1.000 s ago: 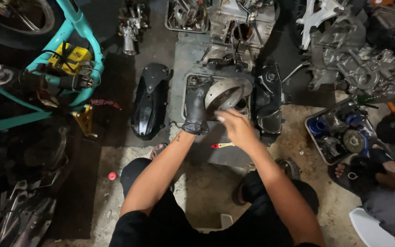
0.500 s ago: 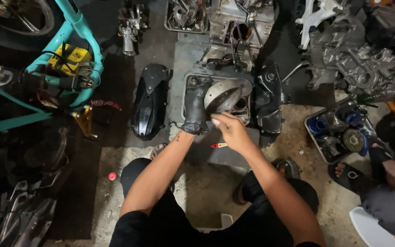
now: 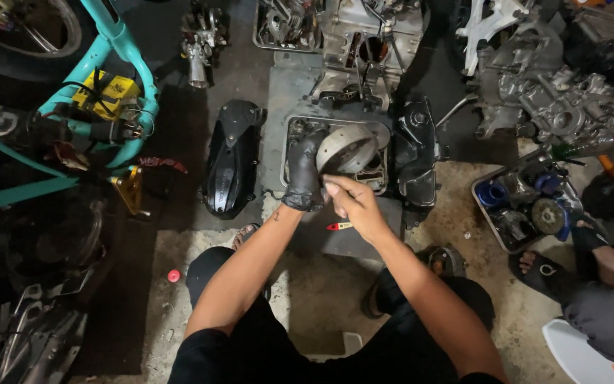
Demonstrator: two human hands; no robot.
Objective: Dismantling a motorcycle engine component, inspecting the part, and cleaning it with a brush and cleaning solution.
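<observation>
Gloved left hand (image 3: 304, 178) gripping drum (image 3: 347, 149) upright.

Part: round grey metal drum (image 3: 347, 149), domed and dull.
Pose: tilted on edge, open face toward the viewer.
Place: over the open engine case (image 3: 378, 178), at its left edge.

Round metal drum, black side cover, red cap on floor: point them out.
round metal drum (image 3: 347, 148), head view, on its curved outer face.
black side cover (image 3: 230, 169), head view, on its middle panel.
red cap (image 3: 173, 275), head view, on its top.
</observation>
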